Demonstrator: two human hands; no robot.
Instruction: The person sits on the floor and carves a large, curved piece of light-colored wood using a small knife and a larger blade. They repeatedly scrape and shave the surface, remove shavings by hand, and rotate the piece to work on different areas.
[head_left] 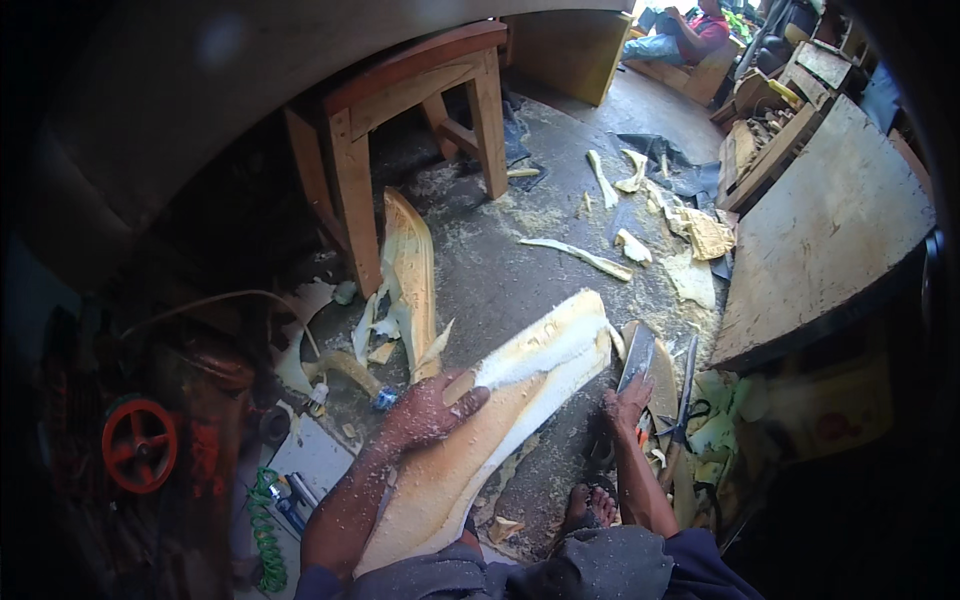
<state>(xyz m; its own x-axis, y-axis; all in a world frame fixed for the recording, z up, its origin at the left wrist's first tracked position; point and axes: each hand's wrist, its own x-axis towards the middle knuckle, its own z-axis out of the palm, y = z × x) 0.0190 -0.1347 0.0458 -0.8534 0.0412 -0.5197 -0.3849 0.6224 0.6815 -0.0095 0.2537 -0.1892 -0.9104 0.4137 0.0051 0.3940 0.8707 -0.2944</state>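
Nearest is the lap, covered in dark grey cloth (620,565), with a bare foot (595,505) just past it; the long foam piece (520,410) rests slantwise from the lap, far end up and to the right, probably laid that way so the legs prop it and its upper face stays in reach. Left hand (435,412) is closed on the foam's left edge, thumb over the top, fingers bent round the side (fingertips hidden), likely to steady it. Right hand (628,403) is down past the foam's right side, fingers partly bent at the near end of a flat grey tool (637,360); it touches the tool, but can't tell whether the grip is closed. Tool lies among other bits on the right, presumably kept there for easy reach. Pale dust specks both the foam and the left forearm. Off to the left: green coiled hose (268,540) and red handwheel (140,444). Further out, a curved yellowish piece (410,265) stands tilted near a leg of the wooden stool (352,190), maybe just parked out of the way. Foam scraps (580,257) litter the dark floor (490,260), more of them toward the right, by a big pale panel (840,220) that slants upright. Farthest back, a seated person in red (705,38), partly cut off.
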